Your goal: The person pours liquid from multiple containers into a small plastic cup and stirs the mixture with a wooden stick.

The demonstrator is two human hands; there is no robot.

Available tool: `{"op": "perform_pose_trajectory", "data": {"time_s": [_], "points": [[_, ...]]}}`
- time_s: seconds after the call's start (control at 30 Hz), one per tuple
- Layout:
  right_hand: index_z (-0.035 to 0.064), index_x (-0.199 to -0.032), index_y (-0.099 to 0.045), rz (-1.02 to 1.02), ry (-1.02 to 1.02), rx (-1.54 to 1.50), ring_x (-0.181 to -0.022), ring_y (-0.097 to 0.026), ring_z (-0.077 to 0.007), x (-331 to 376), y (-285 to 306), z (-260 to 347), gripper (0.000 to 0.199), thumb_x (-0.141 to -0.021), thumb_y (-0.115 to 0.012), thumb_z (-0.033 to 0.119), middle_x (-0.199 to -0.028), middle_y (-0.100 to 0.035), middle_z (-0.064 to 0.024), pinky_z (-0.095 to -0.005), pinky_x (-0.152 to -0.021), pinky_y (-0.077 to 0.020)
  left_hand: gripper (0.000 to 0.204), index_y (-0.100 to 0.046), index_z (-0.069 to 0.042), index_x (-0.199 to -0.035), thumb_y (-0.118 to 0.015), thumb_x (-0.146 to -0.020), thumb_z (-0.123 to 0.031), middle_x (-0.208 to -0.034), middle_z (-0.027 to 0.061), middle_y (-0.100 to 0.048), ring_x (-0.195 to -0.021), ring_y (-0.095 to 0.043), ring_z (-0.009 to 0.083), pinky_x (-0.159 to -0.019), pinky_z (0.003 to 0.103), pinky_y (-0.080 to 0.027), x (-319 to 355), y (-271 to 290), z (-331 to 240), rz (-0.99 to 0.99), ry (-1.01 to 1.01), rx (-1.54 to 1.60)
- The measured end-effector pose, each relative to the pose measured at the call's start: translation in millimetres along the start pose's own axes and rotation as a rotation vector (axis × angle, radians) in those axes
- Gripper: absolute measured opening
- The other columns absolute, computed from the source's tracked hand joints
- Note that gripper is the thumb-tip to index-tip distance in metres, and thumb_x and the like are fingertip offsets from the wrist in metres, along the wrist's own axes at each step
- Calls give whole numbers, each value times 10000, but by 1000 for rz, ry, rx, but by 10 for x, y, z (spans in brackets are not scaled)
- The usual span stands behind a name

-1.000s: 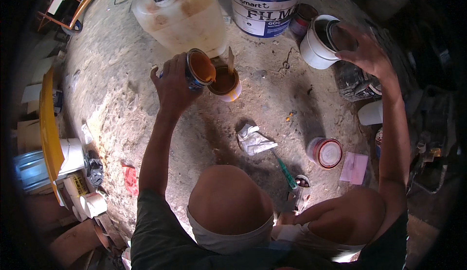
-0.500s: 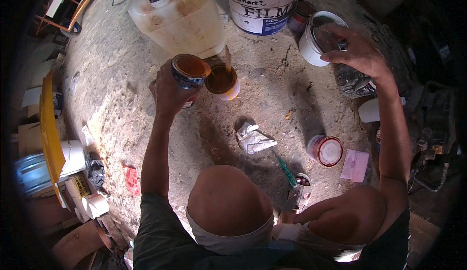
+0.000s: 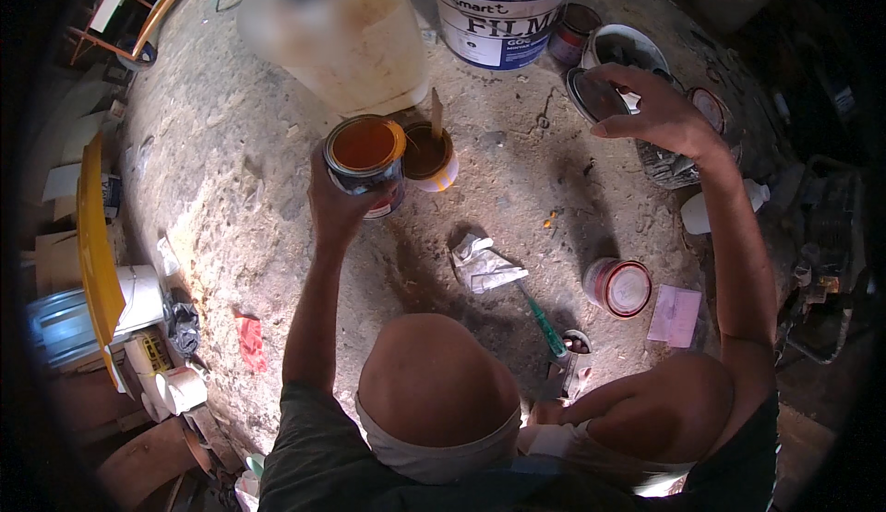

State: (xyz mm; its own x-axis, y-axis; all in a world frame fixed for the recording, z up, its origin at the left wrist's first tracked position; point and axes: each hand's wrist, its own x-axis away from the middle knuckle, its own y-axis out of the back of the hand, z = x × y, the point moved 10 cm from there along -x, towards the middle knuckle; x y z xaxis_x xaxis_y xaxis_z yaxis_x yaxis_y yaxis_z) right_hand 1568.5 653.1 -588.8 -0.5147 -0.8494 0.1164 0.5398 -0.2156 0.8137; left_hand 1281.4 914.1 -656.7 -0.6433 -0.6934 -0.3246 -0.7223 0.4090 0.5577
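My left hand is closed around an open paint can with orange-brown paint inside, raised and leaning slightly. Just right of that can stands a small light tub holding brown liquid, with orange drips down its side and a flat wooden stick upright in it. At the far right, my right hand grips a round dark can lid by its edge, between thumb and fingers. Behind the lid is a white tub with dark contents, partly hidden by my hand.
A cloudy plastic jerrycan and a blue-and-white bucket stand at the far side. Nearer lie crumpled paper, a green-handled tool, a closed red-rimmed can and pink paper. A yellow panel stands left.
The paint can in my left hand has moved slightly right and nearer, its opening facing up more. My right hand has drawn the lid left and nearer, away from the white tub.
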Motion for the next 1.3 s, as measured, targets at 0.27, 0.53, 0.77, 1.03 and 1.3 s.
{"op": "perform_pose_trajectory", "data": {"time_s": [0.27,0.53,0.77,1.03,1.3], "points": [[83,-1357,-524,-57,81,7,-1184,-553,-288,38,96,-34,772,-709,-825,373,-1310,-571,-148,-411,-998,-443,990,-420,-55,-1340,-940,-544,-331,-1262,140,-559,-1165,-541,337,-991,467,-408,448,-212,-124,-122,-154,-80],[127,-1364,-537,-146,74,76,-1032,-632,-261,394,416,-355,751,-718,-821,384,-1270,-606,-107,-386,-848,-524,1013,-434,-41,-1340,-942,-516,-338,-1257,171,-559,-1191,-539,349,-1004,464,-434,913,-1502,-500,320,-270,209],[191,-1367,-547,-116,-11,28,-1086,-607,-245,703,394,-494,751,-700,-825,397,-1316,-582,-96,-367,-852,-512,989,-414,-43,-1361,-914,-538,-268,-1297,185,-540,-1204,-536,362,-1016,434,-443,1101,-2777,-949,764,-429,416],[189,-1374,-536,-154,-95,168,-1158,-564,-263,1186,557,-554,780,-682,-841,383,-1329,-572,-103,-394,-911,-474,1002,-383,-90,-1361,-927,-536,-260,-1287,139,-560,-1166,-571,319,-1006,403,-479,1181,-3632,-1610,992,-669,513],[144,-1360,-540,-246,-302,120,-1112,-580,-259,1800,584,-810,760,-693,-824,374,-1343,-563,-108,-385,-893,-470,1001,-368,-85,-1394,-907,-563,-238,-1315,141,-557,-1180,-568,320,-1015,405,-470,1404,-4194,-1879,1109,-678,539]]}}
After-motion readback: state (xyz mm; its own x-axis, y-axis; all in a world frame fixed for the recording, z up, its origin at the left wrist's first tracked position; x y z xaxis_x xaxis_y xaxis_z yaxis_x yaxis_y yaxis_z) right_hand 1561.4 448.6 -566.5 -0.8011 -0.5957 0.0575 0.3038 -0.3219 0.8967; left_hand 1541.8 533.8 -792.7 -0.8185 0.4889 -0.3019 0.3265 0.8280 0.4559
